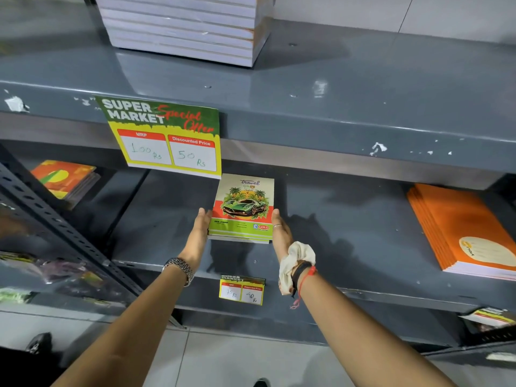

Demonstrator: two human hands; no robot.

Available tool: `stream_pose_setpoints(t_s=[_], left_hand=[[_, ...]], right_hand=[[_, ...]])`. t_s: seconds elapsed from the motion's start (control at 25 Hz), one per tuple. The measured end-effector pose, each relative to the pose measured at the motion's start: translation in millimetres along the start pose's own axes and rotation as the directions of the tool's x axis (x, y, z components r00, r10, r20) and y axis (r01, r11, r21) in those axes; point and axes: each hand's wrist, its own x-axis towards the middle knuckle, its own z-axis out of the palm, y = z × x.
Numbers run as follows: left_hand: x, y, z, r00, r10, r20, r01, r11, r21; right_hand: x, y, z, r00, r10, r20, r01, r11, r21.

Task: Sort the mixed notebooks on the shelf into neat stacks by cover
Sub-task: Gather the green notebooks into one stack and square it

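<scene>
A small stack of notebooks with a green car on the cover (243, 208) lies flat in the middle of the grey middle shelf (349, 233). My left hand (199, 231) presses flat against the stack's left edge and my right hand (280, 233) against its right edge, so the stack is squeezed between both palms. A stack of plain orange notebooks (460, 230) lies at the right end of the same shelf. Orange and yellow patterned notebooks (65, 178) lie at the far left behind the upright.
A tall pile of white-edged notebooks (184, 26) stands on the upper shelf. A large price sign (164, 135) hangs from that shelf's front lip, just above the car stack. A small price tag (241, 289) is on the middle shelf's lip. A perforated metal upright (61, 227) runs diagonally at left.
</scene>
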Motion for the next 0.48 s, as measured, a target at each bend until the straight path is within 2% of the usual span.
stream_pose_setpoints(t_s=[0.16,0.36,0.44,0.48], left_hand=[[1.5,-1.0,-2.9,1.0,-0.005,0.004,0.006,0.994,-0.108],[2.0,-5.0,-6.0,0.999,0.048,0.005,-0.047,0.997,-0.058],[0.7,-5.1,-8.2,0.998,0.065,0.026,-0.064,0.997,-0.048],[0.4,-6.2,-10.1,0.996,0.086,0.017,-0.086,0.996,-0.008]], right_hand=[[3.2,6.7,5.1,1.0,-0.001,0.006,0.001,0.999,-0.035],[0.6,4.0,4.8,0.999,-0.044,0.009,0.045,0.993,-0.109],[1.2,4.9,-0.8,0.985,-0.146,0.09,0.166,0.944,-0.287],[3.0,5.4,-4.4,0.962,-0.225,0.152,0.27,0.842,-0.466]])
